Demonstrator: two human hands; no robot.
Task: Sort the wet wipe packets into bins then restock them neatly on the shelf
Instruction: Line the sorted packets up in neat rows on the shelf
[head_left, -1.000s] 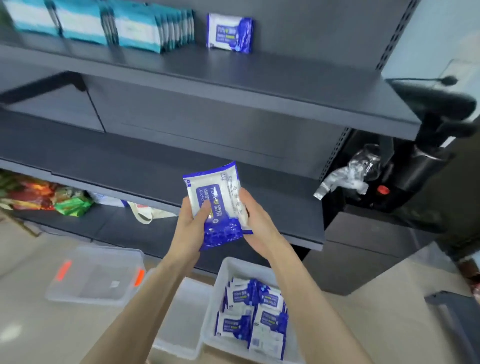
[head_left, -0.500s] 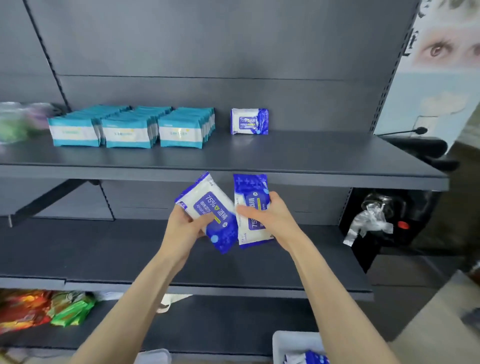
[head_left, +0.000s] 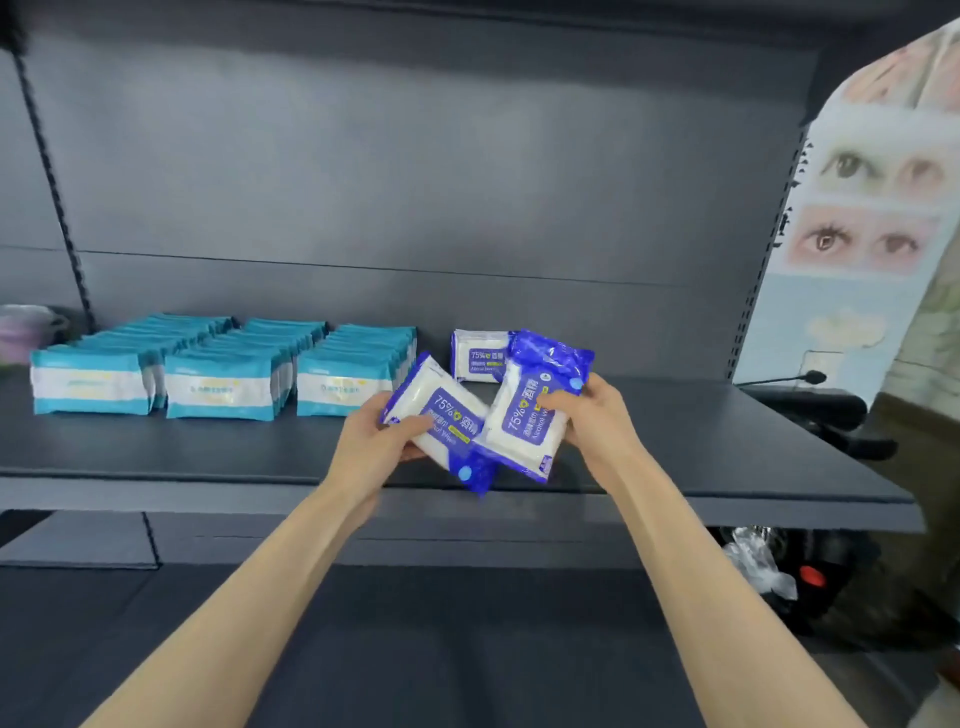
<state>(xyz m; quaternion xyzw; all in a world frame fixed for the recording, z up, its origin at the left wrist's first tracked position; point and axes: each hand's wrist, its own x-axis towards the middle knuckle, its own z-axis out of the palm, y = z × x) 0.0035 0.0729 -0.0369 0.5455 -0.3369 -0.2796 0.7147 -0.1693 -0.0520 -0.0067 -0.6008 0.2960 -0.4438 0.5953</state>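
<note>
Head view: my left hand (head_left: 371, 447) grips one blue alcohol wipe packet (head_left: 441, 415); my right hand (head_left: 597, 415) grips another (head_left: 530, 410), both above the shelf (head_left: 727, 457), near the teal packets (head_left: 223, 374).

Fig. The wearer's limbs, as I see them from my remote station through the head camera. Left grip (head_left: 371, 441) and right grip (head_left: 597, 418): bare human hands with slender fingers and smooth knuckles. Left forearm (head_left: 249, 597) and right forearm (head_left: 691, 571): bare and slim from wrist to the lower frame edge, broadening toward that edge. Nail detail is too soft for me to read.
</note>
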